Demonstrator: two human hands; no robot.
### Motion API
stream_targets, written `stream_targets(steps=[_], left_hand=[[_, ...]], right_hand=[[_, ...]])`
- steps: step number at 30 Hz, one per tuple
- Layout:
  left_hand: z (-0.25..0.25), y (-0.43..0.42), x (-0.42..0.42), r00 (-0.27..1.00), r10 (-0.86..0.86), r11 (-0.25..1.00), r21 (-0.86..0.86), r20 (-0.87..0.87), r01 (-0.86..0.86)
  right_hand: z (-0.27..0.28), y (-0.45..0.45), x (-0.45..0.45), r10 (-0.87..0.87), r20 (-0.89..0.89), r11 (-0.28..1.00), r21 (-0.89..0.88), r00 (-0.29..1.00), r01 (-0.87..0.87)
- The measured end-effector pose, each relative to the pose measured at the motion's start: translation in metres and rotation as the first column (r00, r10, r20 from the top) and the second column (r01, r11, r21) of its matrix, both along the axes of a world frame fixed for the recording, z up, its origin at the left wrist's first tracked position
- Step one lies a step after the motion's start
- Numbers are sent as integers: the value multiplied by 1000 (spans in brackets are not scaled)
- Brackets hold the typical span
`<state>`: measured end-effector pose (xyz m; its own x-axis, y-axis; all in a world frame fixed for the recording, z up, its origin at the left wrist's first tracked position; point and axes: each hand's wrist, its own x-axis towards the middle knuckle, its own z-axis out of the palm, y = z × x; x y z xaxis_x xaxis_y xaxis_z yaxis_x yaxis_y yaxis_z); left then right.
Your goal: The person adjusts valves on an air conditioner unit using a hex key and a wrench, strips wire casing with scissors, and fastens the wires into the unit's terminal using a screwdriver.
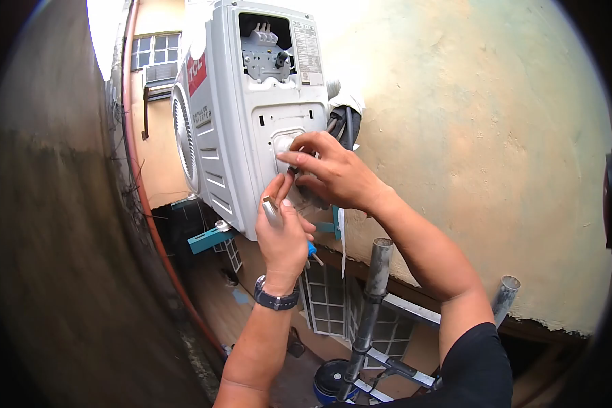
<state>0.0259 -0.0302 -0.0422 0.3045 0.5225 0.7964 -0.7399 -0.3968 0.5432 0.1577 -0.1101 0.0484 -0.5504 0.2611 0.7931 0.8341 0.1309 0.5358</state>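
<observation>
The outdoor air conditioner unit (234, 136) stands in front of me, its upper side opening showing a terminal block (264, 35). At the lower side panel, by a pale round fitting (283, 144), both hands work close together. My left hand (282, 234) is closed, with a silver-ended tool (273, 212) lodged between thumb and fingers. A blue piece (311, 249) pokes out below that palm; whether it belongs to the same tool is unclear. My right hand (333, 170) is curled, fingertips at a small dark piece (292, 170) that both hands' fingers partly hide.
Wrapped dark pipes (350, 122) run behind the unit beside the plastered wall (469, 136). Below are a teal bracket (211, 240), a metal ladder pole (370, 299), window grilles (326, 299) and a dark-lidded bucket (332, 377). A dark wall (54, 204) rises close on the left.
</observation>
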Motion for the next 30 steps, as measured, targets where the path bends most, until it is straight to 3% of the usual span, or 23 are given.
stream_targets(steps=[4,6,13,15,18,21,24,28,30], left_hand=[[0,0,-1,1000,2,1000,9,0,-2],[-1,1,0,1000,13,1000,0,12,-13],[-1,2,1,1000,10,1000,0,5,-10],[-3,3,1,1000,13,1000,19,8,-13],[-2,5,3,1000,5,1000,12,12,-5],[-1,4,2,1000,9,1000,10,-6,-9],[-2,6,3,999,33,999,20,12,-33],[0,6,3,999,36,999,31,10,-36],[-2,9,4,999,48,998,47,6,-49]], right_hand=[[-7,12,13,-30,0,999,37,1000,30],[-9,11,7,39,-141,999,17,989,-37],[-6,15,13,48,1,998,36,999,-48],[-7,15,10,-35,-82,999,36,996,38],[-7,13,5,41,-143,999,33,989,-37],[-2,4,6,26,-37,999,-35,999,-27],[-7,20,9,19,-81,997,76,996,-13],[-6,8,7,45,-152,999,16,987,-43],[-6,9,14,37,13,999,12,999,-37]])
